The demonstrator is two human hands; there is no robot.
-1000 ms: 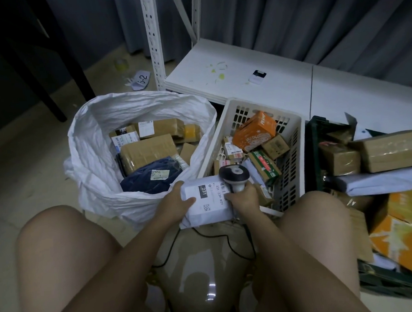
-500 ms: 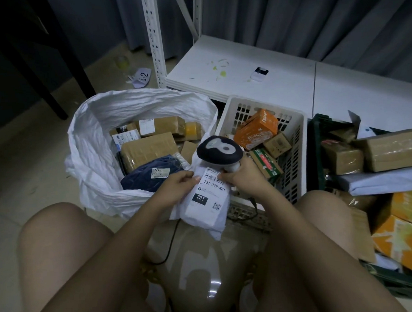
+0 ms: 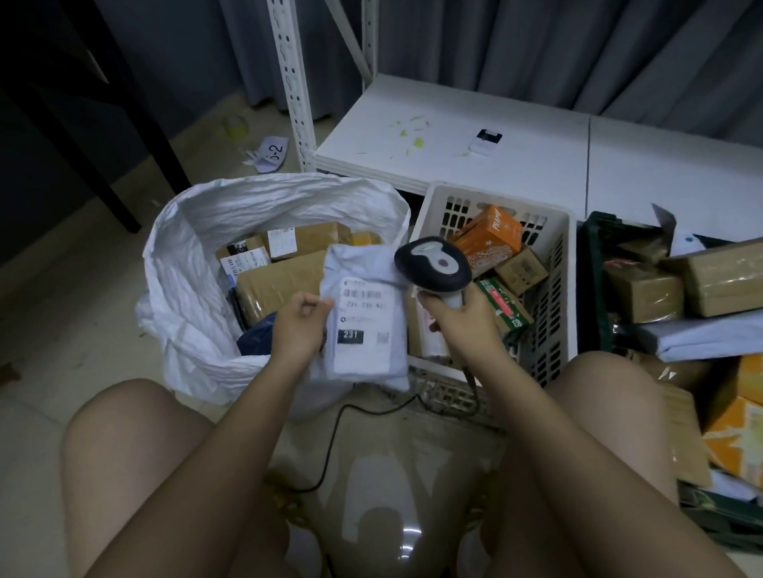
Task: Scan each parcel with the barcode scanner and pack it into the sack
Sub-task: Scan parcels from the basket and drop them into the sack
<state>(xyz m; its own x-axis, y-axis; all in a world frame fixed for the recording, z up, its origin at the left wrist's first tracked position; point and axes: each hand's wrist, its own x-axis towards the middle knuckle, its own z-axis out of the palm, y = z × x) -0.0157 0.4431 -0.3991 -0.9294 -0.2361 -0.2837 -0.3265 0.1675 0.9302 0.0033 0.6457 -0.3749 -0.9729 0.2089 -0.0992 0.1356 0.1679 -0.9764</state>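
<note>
White mailer parcel (image 3: pixel 366 320) pinched in left hand (image 3: pixel 300 326) beside sack (image 3: pixel 184 272), barcode scanner (image 3: pixel 434 266) gripped in right hand (image 3: pixel 458 315); several parcels packed, many left in basket (image 3: pixel 554 253).

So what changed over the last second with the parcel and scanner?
The left hand lifted the white parcel up towards the sack. The right hand raised the scanner clear of it. Both grips, basket and sack stayed as they were.

Parcel sorting room: metal shelving (image 3: pixel 291 72), crates of parcels (image 3: pixel 559 253)
</note>
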